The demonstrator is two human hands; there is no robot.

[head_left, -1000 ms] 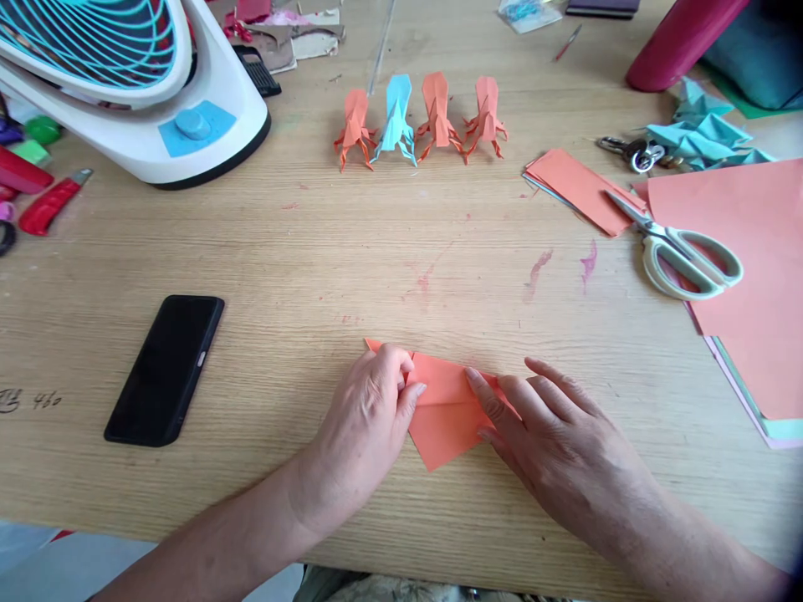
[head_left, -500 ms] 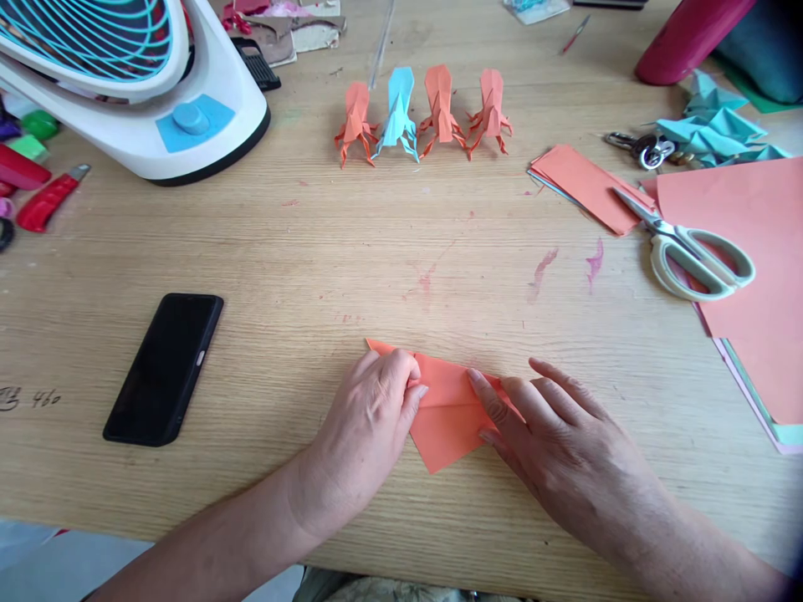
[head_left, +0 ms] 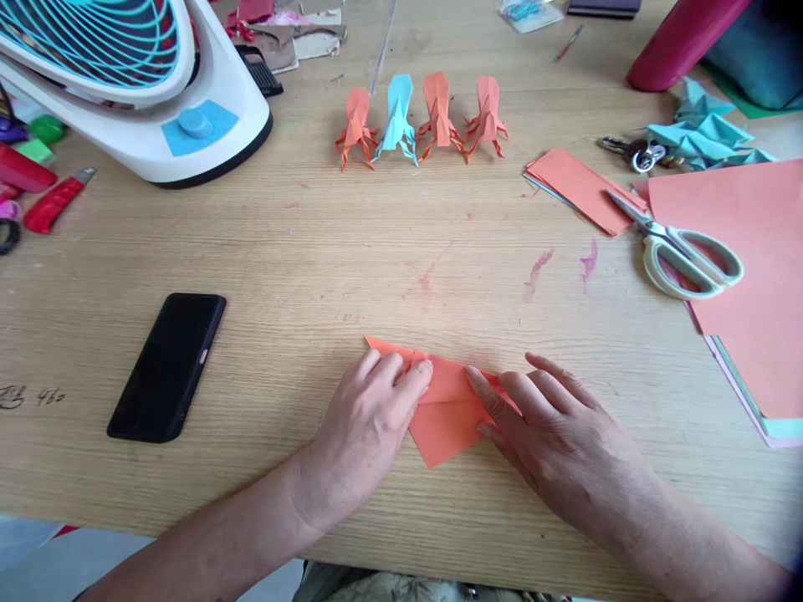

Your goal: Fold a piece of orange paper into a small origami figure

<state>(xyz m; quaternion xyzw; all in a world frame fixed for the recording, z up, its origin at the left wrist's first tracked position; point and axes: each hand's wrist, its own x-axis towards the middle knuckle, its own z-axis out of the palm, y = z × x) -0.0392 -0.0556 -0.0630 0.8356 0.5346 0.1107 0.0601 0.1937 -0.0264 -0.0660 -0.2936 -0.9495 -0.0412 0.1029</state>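
**On the worktop's near edge, two hands are pressing a folded sheet**

Near the front of the worktop [head_left: 282,251], a folded orange paper [head_left: 448,414] is lying flat, with one pointed corner aiming toward the person. The left hand [head_left: 370,418] is resting palm down on the paper's left part. Its grip is loose and unclenched, the fingers [head_left: 407,380] lying along the upper fold and holding nothing. The right hand [head_left: 552,435] is covering the paper's right part in the same way, its grip spread flat and its fingertips pressing on the sheet rather than pinching it.

A black phone [head_left: 166,368] is lying well to the left of the hands. Farther back, four folded paper figures [head_left: 420,121] are standing in a row, three orange and one blue. Scissors [head_left: 683,251] are resting on large orange sheets [head_left: 753,276] at the right. A white fan [head_left: 207,125] is sitting at the far left.
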